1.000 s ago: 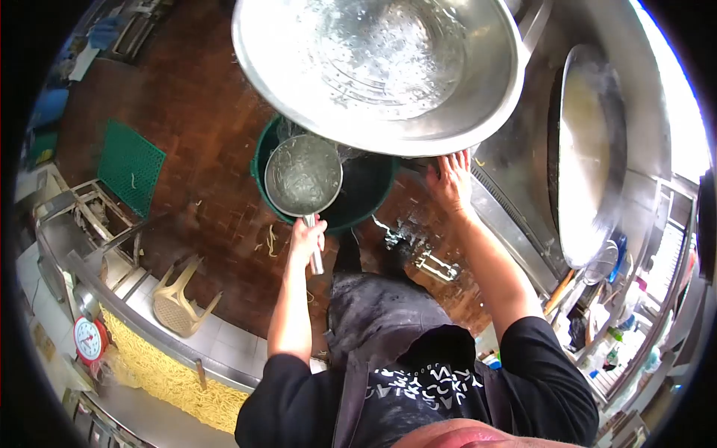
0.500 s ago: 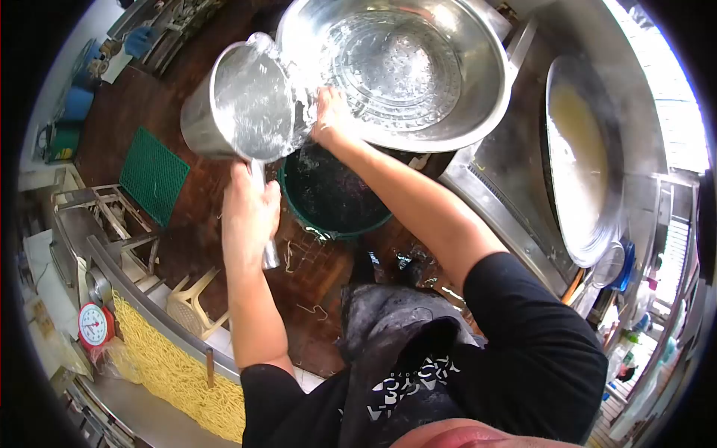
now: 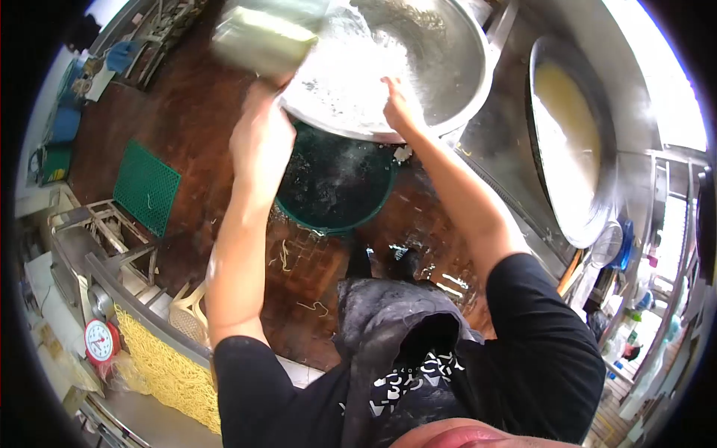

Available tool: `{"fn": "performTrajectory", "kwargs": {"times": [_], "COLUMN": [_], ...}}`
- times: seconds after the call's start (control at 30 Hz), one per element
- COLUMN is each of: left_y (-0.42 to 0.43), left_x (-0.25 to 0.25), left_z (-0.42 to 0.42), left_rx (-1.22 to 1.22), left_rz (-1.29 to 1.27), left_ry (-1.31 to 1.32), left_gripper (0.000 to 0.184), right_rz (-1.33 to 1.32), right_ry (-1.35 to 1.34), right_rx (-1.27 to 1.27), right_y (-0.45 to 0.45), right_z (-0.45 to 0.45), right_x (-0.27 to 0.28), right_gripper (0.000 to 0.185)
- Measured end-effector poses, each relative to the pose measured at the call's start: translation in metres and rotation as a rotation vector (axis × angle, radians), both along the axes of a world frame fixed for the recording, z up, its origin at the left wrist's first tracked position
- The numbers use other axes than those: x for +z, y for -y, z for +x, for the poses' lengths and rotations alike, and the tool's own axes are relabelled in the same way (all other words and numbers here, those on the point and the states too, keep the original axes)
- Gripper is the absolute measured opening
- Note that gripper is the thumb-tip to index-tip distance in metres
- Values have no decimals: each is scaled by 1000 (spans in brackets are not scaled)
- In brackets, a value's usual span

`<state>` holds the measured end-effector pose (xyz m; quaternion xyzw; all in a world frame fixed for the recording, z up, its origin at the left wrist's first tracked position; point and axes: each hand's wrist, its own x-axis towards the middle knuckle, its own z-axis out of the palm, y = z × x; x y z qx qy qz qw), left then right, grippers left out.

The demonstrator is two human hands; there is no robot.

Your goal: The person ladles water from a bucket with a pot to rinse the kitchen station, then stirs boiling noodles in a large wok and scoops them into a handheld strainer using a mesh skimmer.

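Note:
My left hand (image 3: 261,138) is closed round the handle of a large metal dipper (image 3: 265,37), which is blurred by motion. The dipper is tipped toward the wide metal basin (image 3: 459,97), and white, churning water (image 3: 347,75) splashes inside the basin. My right hand (image 3: 403,104) is over the basin's near side, by the splash, with its fingers apart and nothing seen in them. Below the basin's near rim stands a dark green tub (image 3: 336,179) with dark water in it.
A big wok (image 3: 575,134) of cloudy, yellowish liquid sits on the steel stove at right. Yellow noodles (image 3: 164,366) lie on the counter at lower left beside a red scale (image 3: 101,341). A green mat (image 3: 147,187) and plastic stool (image 3: 190,313) are at left. The tiled floor is wet.
My left hand has swung the dipper up and forward, tipping it over the basin. Water now gushes in. My right hand has moved rightward from the dipper's mouth to over the basin.

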<state>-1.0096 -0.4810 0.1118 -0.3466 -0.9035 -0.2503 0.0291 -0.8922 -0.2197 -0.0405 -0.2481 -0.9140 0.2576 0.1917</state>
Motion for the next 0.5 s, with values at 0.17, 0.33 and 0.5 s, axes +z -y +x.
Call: {"fn": "performTrajectory", "kwargs": {"times": [0.17, 0.33, 0.5], "left_y": [89, 85, 41], "left_x": [-102, -226, -397], "left_z": [61, 124, 134], "left_rx": [403, 345, 214], "left_rz": [246, -104, -349], "left_ry": [483, 776, 687], "left_gripper": [36, 42, 33], "right_rz": [261, 342, 266], "right_ry": [29, 409, 483], "right_rx": [-137, -39, 22], "right_y": [-22, -12, -22], "right_z": [215, 264, 262], "right_x": [-6, -45, -46], "right_gripper": [50, 66, 75]}}
